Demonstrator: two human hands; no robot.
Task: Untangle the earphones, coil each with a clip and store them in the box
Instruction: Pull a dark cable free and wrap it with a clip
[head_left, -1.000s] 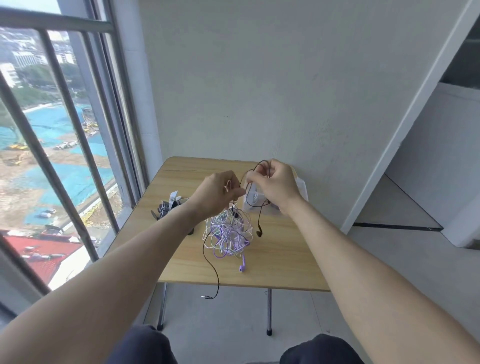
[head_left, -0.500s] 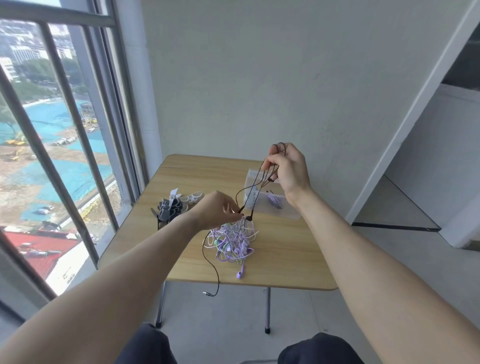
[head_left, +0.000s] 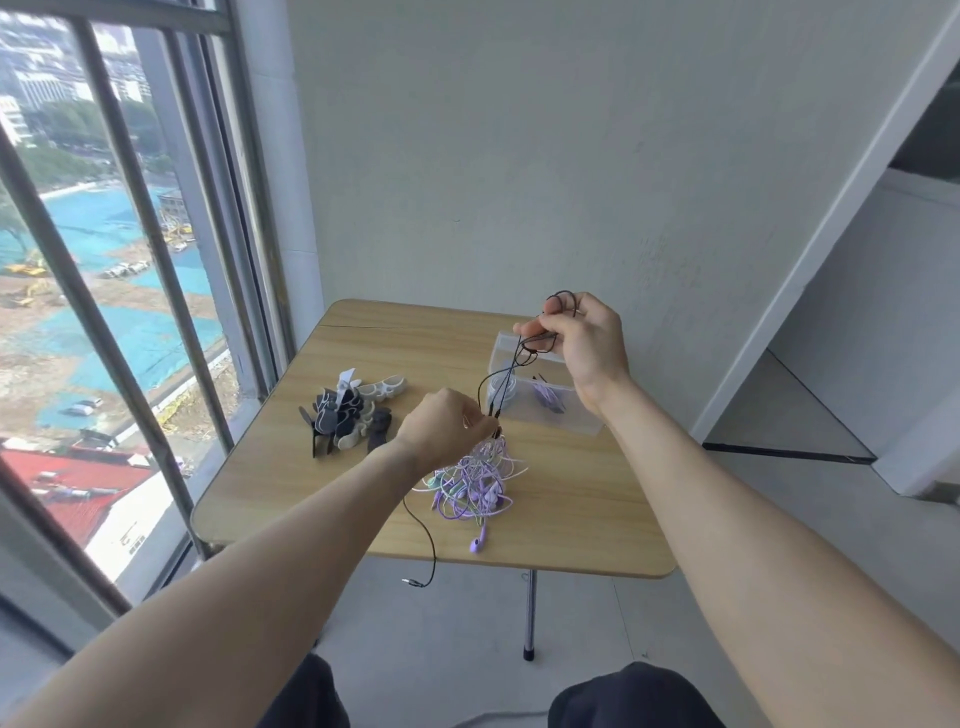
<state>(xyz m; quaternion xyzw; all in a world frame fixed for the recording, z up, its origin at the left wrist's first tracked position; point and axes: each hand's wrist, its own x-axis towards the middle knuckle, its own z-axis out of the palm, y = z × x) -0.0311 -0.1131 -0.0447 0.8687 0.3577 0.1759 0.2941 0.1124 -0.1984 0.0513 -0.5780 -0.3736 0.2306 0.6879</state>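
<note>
— Which way did the black earphone run?

— Its taut stretch ran on a slant, from the right hand at about one o'clock down to the left hand at about seven. The right hand's fingers were curled round a small coil of it, held above the box. The left hand's fingertips pinched the cord just over the tangled pile.

— And the rest of the cord?

— It dropped below the left hand, crossed the front edge of the table and hung off it, the plug at the low end pointing toward nine o'clock.

— Anything different from half a second before?

— Very little. The right hand sat slightly lower and nearer the box; the left kept its pinch in the same spot. A second back, both hands were close together over the pile.

— How did the cord look?

— Thin and black, doubled into a few strands between the hands. The pile was purple, white and greenish cords heaped at the table's middle, one purple earbud lying at six o'clock of it.

— The clips?

— A heap of black, grey and white ones, at nine o'clock of the left hand. The clear box stood at the far right, with some coiled cords inside.
</note>
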